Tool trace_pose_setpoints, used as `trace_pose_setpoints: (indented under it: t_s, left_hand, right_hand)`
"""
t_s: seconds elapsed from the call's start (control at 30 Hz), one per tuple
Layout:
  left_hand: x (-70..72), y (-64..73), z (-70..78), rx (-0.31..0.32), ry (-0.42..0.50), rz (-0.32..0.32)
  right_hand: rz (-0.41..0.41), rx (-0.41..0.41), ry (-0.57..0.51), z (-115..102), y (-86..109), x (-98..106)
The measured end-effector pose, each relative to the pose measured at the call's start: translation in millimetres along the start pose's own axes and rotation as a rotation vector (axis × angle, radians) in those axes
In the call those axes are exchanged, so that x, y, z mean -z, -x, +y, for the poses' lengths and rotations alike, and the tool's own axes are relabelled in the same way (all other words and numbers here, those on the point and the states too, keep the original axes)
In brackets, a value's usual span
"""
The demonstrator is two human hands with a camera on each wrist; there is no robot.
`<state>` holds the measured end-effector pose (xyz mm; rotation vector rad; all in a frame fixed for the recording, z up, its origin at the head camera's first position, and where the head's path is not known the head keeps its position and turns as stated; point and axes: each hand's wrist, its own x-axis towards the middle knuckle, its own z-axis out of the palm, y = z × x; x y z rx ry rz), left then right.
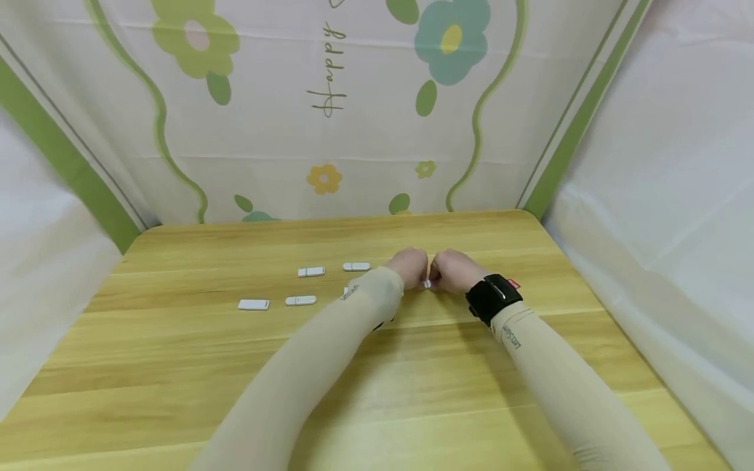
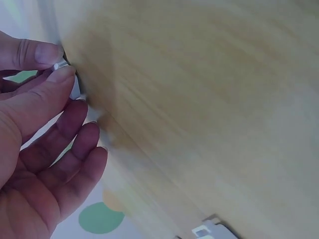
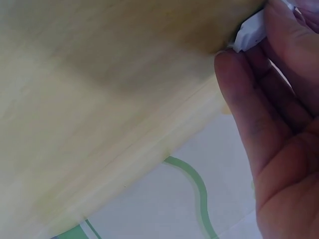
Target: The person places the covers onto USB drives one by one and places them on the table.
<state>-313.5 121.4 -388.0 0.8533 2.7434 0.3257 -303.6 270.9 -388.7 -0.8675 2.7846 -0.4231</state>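
Both hands meet over the right half of the table, pinching one small white USB stick (image 1: 427, 284) between them. In the left wrist view, my left hand (image 2: 42, 134) pinches one end with thumb and index finger, the other fingers loosely bent below. From the other side, my right hand (image 3: 284, 99) grips the white stick (image 3: 251, 31) between thumb and fingers. The fingers cover much of the stick. Just left of the left hand, another white piece (image 1: 346, 291) shows partly behind the sleeve.
Several white USB sticks lie on the wooden table (image 1: 177, 366) to the left: two farther back, one stick (image 1: 311, 271) and another (image 1: 356, 267), and two nearer, one stick (image 1: 253, 305) and another (image 1: 301, 301). A flowered curtain (image 1: 265, 131) hangs behind the table.
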Motion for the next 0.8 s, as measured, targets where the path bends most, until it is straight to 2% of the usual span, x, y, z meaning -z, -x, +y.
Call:
trace_pose_setpoints:
  t_s: [0.13,0.23,0.4,0.53,0.67,0.8]
  left_hand:
    - [-3.1,-5.8,-1.9,-0.023,0.001,0.011]
    - [-6.2,-10.5,-6.5,-0.014,0.034,-0.009]
    - [-11.6,-20.4,-14.6,0.025,0.073,-0.070]
    - [-14.2,-24.0,-16.7,0.006,0.038,-0.099]
    - [-10.4,-15.8,-17.4,-0.049,0.019,-0.088]
    - [7.3,8.7,-20.2,-0.086,0.043,-0.037]
  right_hand:
    - [0.001,0.013,0.011,5.1,0.1,1.1]
    - [-0.015,0.012,-0.001,8.4,-1.0,1.3]
    - [-0.095,-0.033,-0.006,13.6,-6.7,3.1]
    - [-0.151,-0.045,0.049,13.6,-9.6,6.1]
    - [-0.168,-0.025,0.085,10.9,-6.6,11.6]
    - [-0.155,-0.012,0.091,8.1,1.6,17.7]
